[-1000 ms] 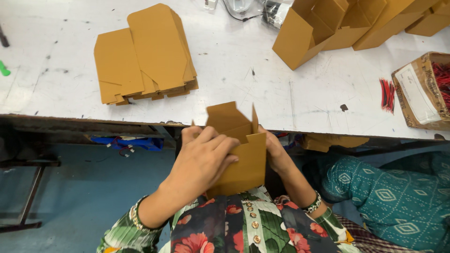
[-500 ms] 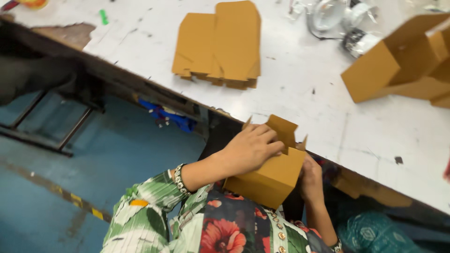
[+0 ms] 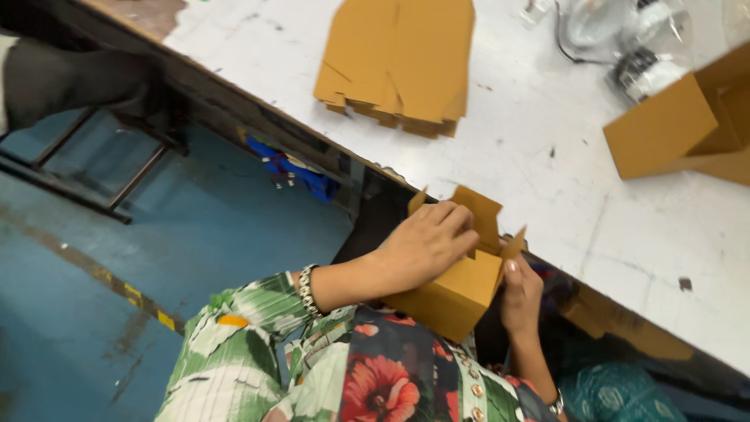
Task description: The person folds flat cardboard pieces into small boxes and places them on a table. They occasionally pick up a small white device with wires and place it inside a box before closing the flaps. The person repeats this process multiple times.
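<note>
Box (image 3: 453,293) held between both hands in front of the body, just below the table (image 3: 547,180) edge. Left hand (image 3: 422,246) lies curled over the top, fingers pressing a flap (image 3: 480,215) inward; right hand (image 3: 522,293) clasps the right side wall, thumb on the corner. The box's long axis tilts up and away from the body, open end toward the table. A stack of flat blanks (image 3: 402,66) lies well beyond the left hand; an assembled carton (image 3: 676,129) lies beyond the right.
</note>
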